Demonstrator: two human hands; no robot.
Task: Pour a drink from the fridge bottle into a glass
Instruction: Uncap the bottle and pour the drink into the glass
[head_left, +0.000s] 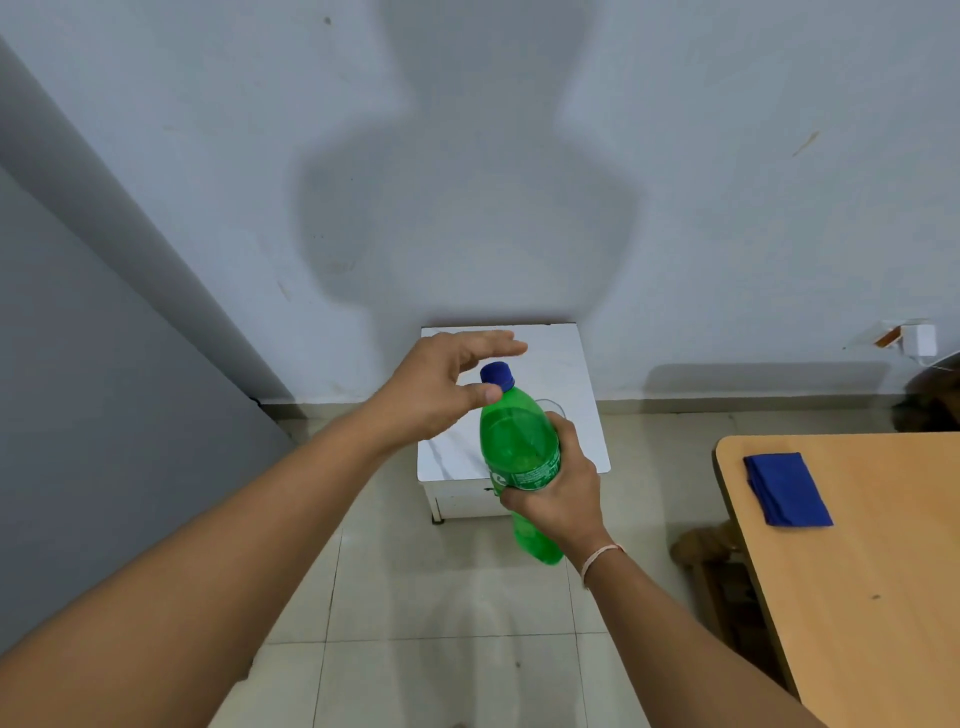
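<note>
Head view, the only one supplied. The right hand (558, 488) grips the green bottle (519, 447) around its labelled middle, fingers and thumb curled round it, and holds it in the air, near upright with the neck tipped slightly away, in front of and partly over the small white table (569, 364). The blue cap (497, 375) is on the bottle. The left hand (441, 389) hovers at the neck with fingers spread and relaxed, the upper fingers arched just above the cap and the thumb at the shoulder of the bottle below it; it holds nothing, and whether any finger touches the cap cannot be told.

The glass (551, 407) stands on the white table directly behind the bottle (only a part of its clear rim shows past the bottle's shoulder), so how full it is cannot be told.

Judgement: the step in hand is uncapping; pouring has not begun. The next move calls for the left hand to close on the cap and twist while the right hand keeps the bottle steady, then a tilt of the neck over the glass.

Surroundings: a wooden table (852, 597) stands to the right with a folded blue cloth (787, 489) on it, well apart from the work. A grey panel (93, 415) rises at the left. Nothing blocks the way to the glass; the bottle itself hides it.
</note>
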